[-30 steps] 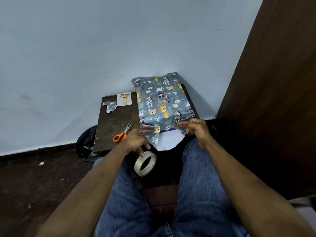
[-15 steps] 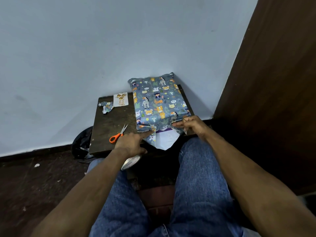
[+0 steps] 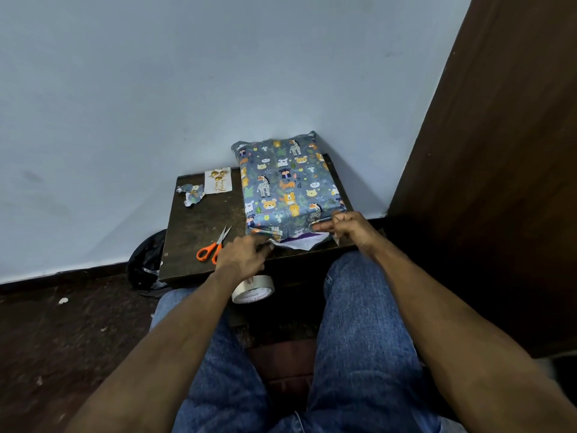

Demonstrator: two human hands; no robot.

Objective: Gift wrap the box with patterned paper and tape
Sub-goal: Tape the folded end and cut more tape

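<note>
While the box point(image 3: 288, 185) in its animal paper is lying on the dark worktop point(image 3: 203, 226) against the wall, I am working both hands at its near end. My left hand point(image 3: 242, 256) is pinching the loose paper flap point(image 3: 296, 243) at the left corner, and the tape roll point(image 3: 253, 290) is hanging just under that hand. My right hand point(image 3: 349, 228) is gripping the folded paper at the right corner. The orange scissors point(image 3: 214, 245) are lying beside my left hand. A paper scrap point(image 3: 192, 195) and a small card point(image 3: 218, 180) are sitting near the wall.
</note>
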